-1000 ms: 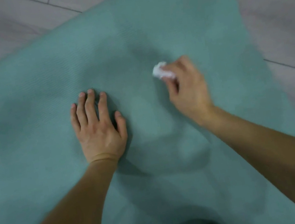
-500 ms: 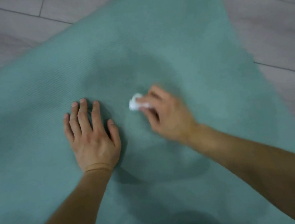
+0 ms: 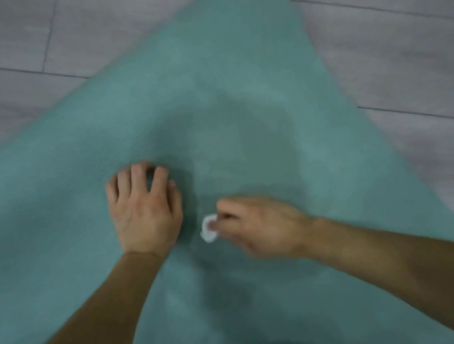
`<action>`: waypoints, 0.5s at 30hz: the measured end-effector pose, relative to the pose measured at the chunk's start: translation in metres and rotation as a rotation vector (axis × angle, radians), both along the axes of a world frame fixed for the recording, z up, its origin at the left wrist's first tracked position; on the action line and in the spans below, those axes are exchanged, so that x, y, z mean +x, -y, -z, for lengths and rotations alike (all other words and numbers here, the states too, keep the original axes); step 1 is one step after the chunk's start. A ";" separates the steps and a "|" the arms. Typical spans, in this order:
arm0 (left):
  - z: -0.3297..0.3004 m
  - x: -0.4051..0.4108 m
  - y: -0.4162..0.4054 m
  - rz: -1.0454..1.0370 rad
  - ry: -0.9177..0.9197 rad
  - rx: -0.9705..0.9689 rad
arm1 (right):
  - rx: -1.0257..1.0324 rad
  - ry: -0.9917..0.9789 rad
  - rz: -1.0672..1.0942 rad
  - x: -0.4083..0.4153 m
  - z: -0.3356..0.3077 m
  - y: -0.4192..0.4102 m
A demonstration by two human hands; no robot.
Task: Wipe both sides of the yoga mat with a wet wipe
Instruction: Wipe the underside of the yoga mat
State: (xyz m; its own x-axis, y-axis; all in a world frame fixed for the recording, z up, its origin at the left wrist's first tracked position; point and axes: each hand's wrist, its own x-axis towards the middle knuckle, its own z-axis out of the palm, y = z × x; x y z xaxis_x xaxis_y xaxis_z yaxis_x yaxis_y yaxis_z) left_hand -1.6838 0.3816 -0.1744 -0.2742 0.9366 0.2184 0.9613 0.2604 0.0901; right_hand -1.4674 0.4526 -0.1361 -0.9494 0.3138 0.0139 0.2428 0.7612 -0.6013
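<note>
The teal yoga mat [image 3: 236,94] is lying spread on the grey plank floor [image 3: 20,71]. The left hand [image 3: 144,207] is pressing it flat, fingers lightly bent and slightly apart. Just right, the right hand [image 3: 259,226] is pinching a balled wet wipe [image 3: 208,229] against it. The mat looks soft and floppy, probably light; its edge is likely the best place to grasp for turning.

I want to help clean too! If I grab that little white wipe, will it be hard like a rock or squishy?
Probably squishy: the wet wipe is scrunched into a small wad pinched by the right hand. It likely weighs almost nothing, since fingertips alone hold it. Being crumpled, it shouldn't roll on the yoga mat.
</note>
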 end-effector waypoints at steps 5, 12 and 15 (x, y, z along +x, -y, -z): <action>0.018 0.014 -0.030 0.012 0.018 0.006 | 0.260 -0.094 0.555 0.017 0.013 -0.115; 0.013 0.010 -0.028 0.046 0.039 -0.064 | 0.014 -0.124 0.329 -0.003 0.012 -0.046; 0.014 0.009 -0.027 0.074 0.032 -0.038 | 0.099 -0.088 0.067 0.007 0.012 -0.057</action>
State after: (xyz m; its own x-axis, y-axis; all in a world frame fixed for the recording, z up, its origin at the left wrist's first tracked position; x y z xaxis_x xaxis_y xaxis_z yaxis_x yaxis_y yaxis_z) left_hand -1.6748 0.4087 -0.1882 -0.2100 0.9619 0.1750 0.9749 0.1925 0.1122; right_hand -1.4601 0.5098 -0.1478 -0.9201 0.3693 0.1304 0.2445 0.8017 -0.5454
